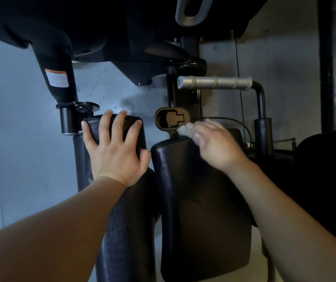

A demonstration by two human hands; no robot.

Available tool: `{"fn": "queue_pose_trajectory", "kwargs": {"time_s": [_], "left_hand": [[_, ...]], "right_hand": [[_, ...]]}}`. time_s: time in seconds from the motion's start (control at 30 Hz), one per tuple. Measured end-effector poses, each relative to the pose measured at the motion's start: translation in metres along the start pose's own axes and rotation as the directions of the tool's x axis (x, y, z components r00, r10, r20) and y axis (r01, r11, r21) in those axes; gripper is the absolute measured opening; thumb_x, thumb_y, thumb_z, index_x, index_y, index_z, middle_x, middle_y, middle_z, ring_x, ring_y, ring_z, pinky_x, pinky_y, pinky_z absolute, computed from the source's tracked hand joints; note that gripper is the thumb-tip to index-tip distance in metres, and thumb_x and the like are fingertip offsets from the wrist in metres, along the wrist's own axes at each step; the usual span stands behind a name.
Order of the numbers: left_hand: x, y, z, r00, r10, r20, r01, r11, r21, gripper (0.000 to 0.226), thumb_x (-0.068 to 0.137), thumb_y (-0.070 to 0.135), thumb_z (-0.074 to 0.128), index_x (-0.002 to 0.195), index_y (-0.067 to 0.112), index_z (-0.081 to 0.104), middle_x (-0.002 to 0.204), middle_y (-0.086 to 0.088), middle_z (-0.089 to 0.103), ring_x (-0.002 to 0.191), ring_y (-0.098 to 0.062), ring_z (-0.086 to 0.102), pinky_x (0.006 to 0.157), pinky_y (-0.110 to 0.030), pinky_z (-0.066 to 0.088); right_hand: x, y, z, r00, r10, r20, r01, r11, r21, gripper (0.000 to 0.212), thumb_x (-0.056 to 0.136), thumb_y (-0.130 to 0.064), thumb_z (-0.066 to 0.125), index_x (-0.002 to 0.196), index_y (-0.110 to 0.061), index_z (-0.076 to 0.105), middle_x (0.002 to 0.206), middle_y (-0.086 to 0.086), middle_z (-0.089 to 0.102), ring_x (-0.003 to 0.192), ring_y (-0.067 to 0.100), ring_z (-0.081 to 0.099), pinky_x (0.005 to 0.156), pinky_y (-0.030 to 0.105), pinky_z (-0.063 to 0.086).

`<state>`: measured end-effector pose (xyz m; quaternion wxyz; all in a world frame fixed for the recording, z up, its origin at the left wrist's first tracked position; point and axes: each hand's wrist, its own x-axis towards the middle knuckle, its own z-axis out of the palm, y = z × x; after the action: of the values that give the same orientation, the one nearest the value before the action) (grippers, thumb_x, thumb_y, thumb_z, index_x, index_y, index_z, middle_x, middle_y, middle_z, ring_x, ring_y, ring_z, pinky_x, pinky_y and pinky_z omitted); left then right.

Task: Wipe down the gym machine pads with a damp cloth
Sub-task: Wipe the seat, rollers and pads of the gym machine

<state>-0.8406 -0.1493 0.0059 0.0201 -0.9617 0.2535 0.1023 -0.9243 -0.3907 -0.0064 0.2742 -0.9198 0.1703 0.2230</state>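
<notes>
Two long black padded cushions run away from me. My left hand (113,148) lies on the far end of the left pad (126,220), fingers spread and curling over its top edge. My right hand (217,145) holds a small crumpled pale cloth (185,130) in its fingertips at the far end of the right pad (203,210). The right hand is blurred. Most of the cloth is hidden under the fingers.
A silver metal handle (214,83) on a black bent bar juts out beyond the right pad. A black oval knob housing (172,119) sits between the pads' far ends. Black machine frame with a warning sticker (57,78) rises at left. Grey floor shows water drops (122,107).
</notes>
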Motion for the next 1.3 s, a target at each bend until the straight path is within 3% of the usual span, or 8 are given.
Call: {"fn": "queue_pose_trajectory", "kwargs": {"time_s": [0.2,0.47,0.53,0.63,0.73,0.87,1.07,1.3], "left_hand": [[-0.001,0.0,0.001,1.0,0.002,-0.019,-0.002,1.0,-0.004,0.066,0.08,0.05,0.054,0.142,0.027,0.053,0.157,-0.009,0.036,0.152,-0.034,0.017,0.116,-0.073,0.004],[-0.002,0.002,0.0,0.999,0.007,-0.037,-0.008,0.999,-0.035,0.063,0.083,0.051,0.052,0.14,0.027,0.053,0.156,-0.009,0.035,0.151,-0.035,0.017,0.116,-0.074,0.002],[-0.002,0.002,0.001,1.0,0.005,-0.031,-0.006,0.999,-0.04,0.061,0.084,0.051,0.053,0.14,0.028,0.052,0.157,-0.008,0.033,0.152,-0.034,0.015,0.117,-0.073,0.003],[-0.004,0.001,0.003,0.999,0.01,-0.044,-0.013,0.998,-0.058,0.059,0.084,0.05,0.052,0.139,0.029,0.053,0.158,-0.007,0.032,0.152,-0.033,0.015,0.118,-0.073,0.002],[-0.004,-0.001,0.005,0.998,0.014,-0.063,-0.019,0.997,-0.077,0.056,0.085,0.048,0.05,0.138,0.03,0.053,0.158,-0.006,0.032,0.152,-0.032,0.015,0.118,-0.072,0.001],[-0.005,-0.003,0.007,0.996,0.032,-0.084,-0.038,0.996,-0.074,0.051,0.087,0.048,0.045,0.134,0.031,0.054,0.159,-0.006,0.033,0.152,-0.033,0.016,0.118,-0.072,0.0],[-0.007,-0.006,0.008,0.994,0.046,-0.101,-0.055,0.995,-0.089,0.051,0.084,0.048,0.042,0.128,0.028,0.057,0.158,-0.005,0.035,0.152,-0.033,0.017,0.118,-0.071,0.001],[-0.009,-0.007,0.007,0.995,0.052,-0.089,-0.06,0.994,-0.094,0.057,0.082,0.052,0.039,0.132,0.029,0.054,0.156,-0.003,0.034,0.152,-0.031,0.015,0.119,-0.07,0.0]], "right_hand": [[-0.008,0.061,-0.018,0.852,0.514,-0.097,-0.478,0.841,0.254,0.026,0.108,-0.027,0.039,0.102,-0.012,0.06,0.094,0.005,0.059,0.091,0.029,0.06,0.062,0.031,0.036],[-0.031,0.046,0.007,0.54,0.825,-0.169,-0.603,0.519,0.606,0.024,0.107,-0.02,0.045,0.113,-0.01,0.067,0.107,0.007,0.065,0.098,0.021,0.061,0.08,0.027,0.042],[-0.049,0.031,0.022,0.564,0.789,-0.243,-0.534,0.573,0.621,0.026,0.102,-0.008,0.052,0.124,-0.009,0.066,0.119,0.011,0.064,0.108,0.023,0.062,0.087,0.016,0.041],[-0.071,-0.012,0.044,0.721,0.494,-0.486,-0.275,0.847,0.454,0.036,0.088,0.006,0.063,0.12,-0.008,0.073,0.121,0.015,0.068,0.111,0.031,0.062,0.095,0.0,0.028],[-0.068,-0.049,0.053,0.867,0.102,-0.487,0.05,0.956,0.289,0.035,0.089,-0.002,0.061,0.121,-0.01,0.074,0.127,0.008,0.067,0.113,0.027,0.059,0.104,0.019,0.04],[-0.05,-0.074,0.057,0.929,-0.163,-0.331,0.2,0.976,0.08,0.033,0.093,-0.008,0.065,0.125,-0.012,0.072,0.127,0.008,0.057,0.123,0.032,0.049,0.117,0.043,0.037],[-0.106,-0.071,0.073,0.944,-0.197,-0.264,0.203,0.979,-0.002,0.03,0.092,-0.013,0.067,0.121,-0.022,0.072,0.114,0.002,0.049,0.11,0.019,0.047,0.086,0.032,0.051],[-0.204,-0.061,0.126,0.975,-0.029,-0.222,0.05,0.995,0.09,0.025,0.093,-0.02,0.066,0.118,-0.02,0.063,0.14,0.003,0.049,0.136,0.022,0.048,0.109,0.034,0.048]]}}
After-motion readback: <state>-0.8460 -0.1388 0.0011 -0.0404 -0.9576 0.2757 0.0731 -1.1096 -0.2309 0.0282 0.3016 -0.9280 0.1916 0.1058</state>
